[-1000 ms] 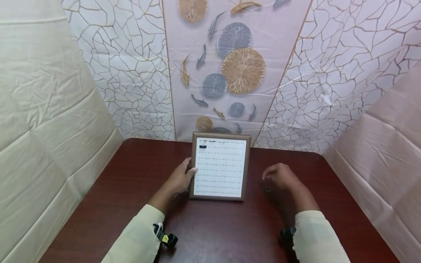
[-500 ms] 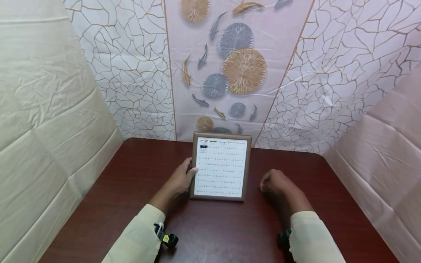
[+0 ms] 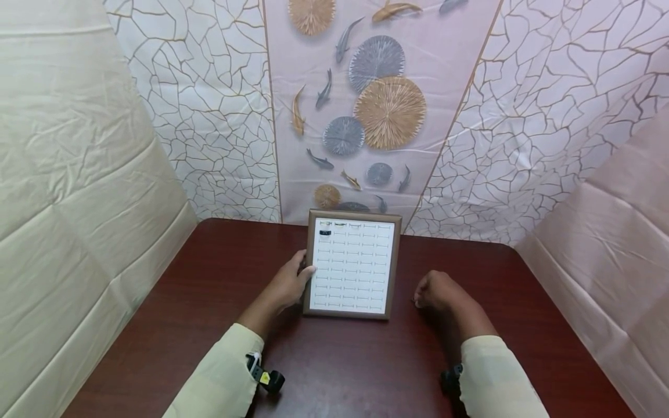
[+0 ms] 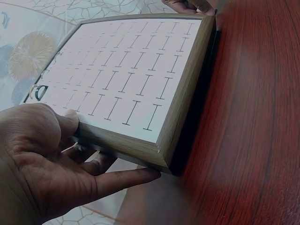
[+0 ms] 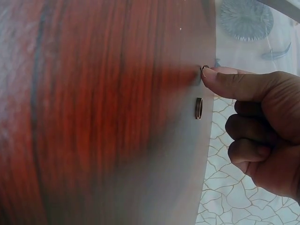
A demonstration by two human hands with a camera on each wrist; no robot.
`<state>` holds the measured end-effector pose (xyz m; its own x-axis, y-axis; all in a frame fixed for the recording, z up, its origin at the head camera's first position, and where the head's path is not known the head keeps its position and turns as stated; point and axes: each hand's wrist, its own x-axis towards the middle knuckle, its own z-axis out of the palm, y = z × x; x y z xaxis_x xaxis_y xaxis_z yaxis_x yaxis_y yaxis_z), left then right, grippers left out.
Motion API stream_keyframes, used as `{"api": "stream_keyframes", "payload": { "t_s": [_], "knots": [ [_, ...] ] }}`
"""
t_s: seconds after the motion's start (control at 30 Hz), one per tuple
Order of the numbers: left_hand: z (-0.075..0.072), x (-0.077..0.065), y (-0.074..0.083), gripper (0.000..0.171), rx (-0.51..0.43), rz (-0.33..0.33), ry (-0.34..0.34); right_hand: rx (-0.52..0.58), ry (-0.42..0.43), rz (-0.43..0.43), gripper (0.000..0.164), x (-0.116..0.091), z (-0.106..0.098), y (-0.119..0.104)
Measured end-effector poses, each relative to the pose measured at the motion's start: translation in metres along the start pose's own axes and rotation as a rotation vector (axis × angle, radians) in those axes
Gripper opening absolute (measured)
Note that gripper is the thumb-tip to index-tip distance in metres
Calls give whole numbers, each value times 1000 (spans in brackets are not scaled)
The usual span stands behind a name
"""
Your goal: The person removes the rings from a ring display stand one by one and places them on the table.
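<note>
A wood-framed white board (image 3: 351, 267) with rows of short I-shaped marks leans upright on the table. Several rings sit at its top left, among them a black ring (image 3: 325, 233). My left hand (image 3: 284, 284) grips the board's left side, thumb over the front of the frame and fingers beneath, as the left wrist view shows. To the right of the board, my right hand (image 3: 438, 290) is down at the tabletop. Its thumb and forefinger pinch a small ring (image 5: 204, 70), partly covered by the thumb; the other fingers are curled. A second ring (image 5: 199, 108) is close by on the table.
The dark red wooden table (image 3: 334, 360) has a patterned cloth (image 3: 340, 116) hanging behind it, and pale cloth walls (image 3: 78, 203) rise on both sides. A black wrist camera (image 3: 269, 380) hangs from the left sleeve.
My right hand has lowered to the table and moved slightly left, its fingers closing at the ring seen below them earlier. The left hand and the board stay put.
</note>
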<state>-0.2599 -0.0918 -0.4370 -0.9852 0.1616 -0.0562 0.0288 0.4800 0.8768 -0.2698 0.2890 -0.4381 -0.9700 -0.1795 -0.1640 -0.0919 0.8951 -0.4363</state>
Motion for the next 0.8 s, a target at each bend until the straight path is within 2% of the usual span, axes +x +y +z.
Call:
{"api": "stream_keyframes", "payload": {
  "t_s": [0.3,0.63,0.8],
  "knots": [
    [0,0,-3,63,-6,-28,-25,12,3,4,12,-2,3,-1],
    [-2,-1,-1,63,6,-21,-24,45,22,21,15,-3,-4,-5],
    [-2,-1,0,63,7,-15,-18,41,64,-27,22,-3,-10,-9]
  ]
}}
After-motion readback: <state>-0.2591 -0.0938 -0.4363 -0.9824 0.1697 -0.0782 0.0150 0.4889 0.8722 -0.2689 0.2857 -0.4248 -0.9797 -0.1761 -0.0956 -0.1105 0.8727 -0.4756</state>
